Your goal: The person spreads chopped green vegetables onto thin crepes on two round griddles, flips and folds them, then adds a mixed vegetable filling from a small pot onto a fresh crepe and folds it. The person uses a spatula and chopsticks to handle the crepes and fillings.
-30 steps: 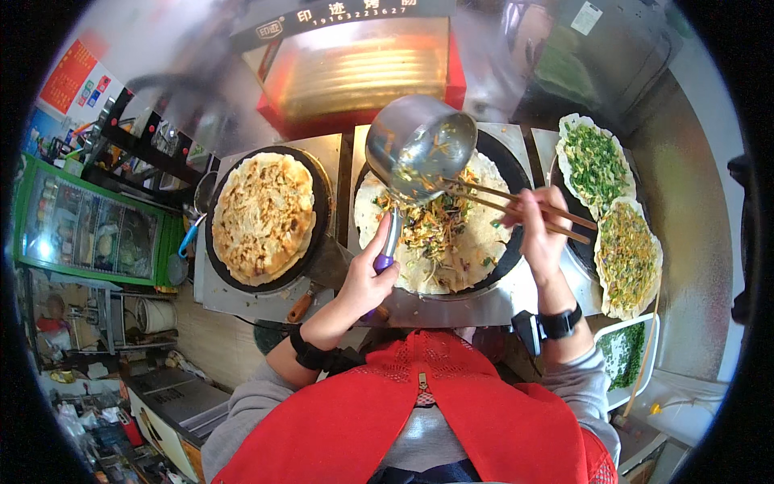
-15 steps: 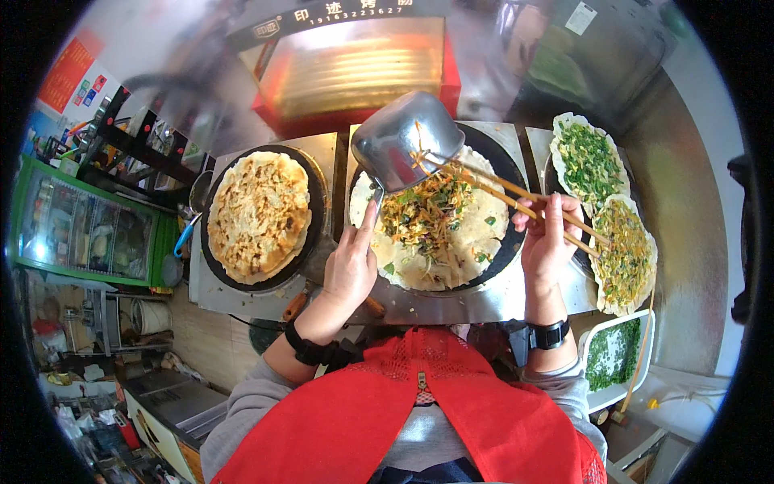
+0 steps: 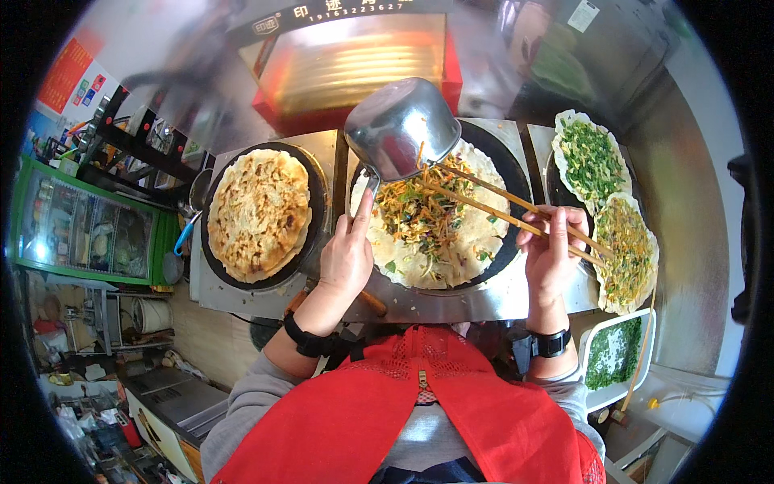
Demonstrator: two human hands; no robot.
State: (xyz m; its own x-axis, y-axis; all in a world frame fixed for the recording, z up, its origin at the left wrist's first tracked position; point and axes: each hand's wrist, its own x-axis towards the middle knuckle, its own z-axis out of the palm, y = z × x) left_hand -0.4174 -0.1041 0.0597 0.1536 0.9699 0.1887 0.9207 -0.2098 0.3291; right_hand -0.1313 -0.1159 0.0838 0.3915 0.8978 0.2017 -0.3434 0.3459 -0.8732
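Observation:
My left hand (image 3: 348,256) is closed round the handle of a shiny metal saucepan (image 3: 399,129), tipped over the middle griddle (image 3: 509,173) with its mouth hidden from me. Under it, shredded vegetable filling (image 3: 427,214) lies heaped on a pale flatbread (image 3: 476,258). A few orange shreds cling at the pan's rim. My right hand (image 3: 552,254) grips a pair of long wooden chopsticks (image 3: 492,206), their tips at the filling just below the rim. To the left, a browned flatbread (image 3: 258,214) rests on another round black griddle (image 3: 317,250).
On the right lie two flatbreads, one topped with chopped greens (image 3: 591,161), the other with mixed filling (image 3: 625,254). Below them sits a white tray of chopped greens (image 3: 613,355). A lit oven (image 3: 355,64) stands behind the griddles. Wooden handles (image 3: 371,303) jut from the counter's front edge.
The saucepan has shifted slightly up and left with my left hand. The chopstick tips have moved left, and more filling shows on the flatbread.

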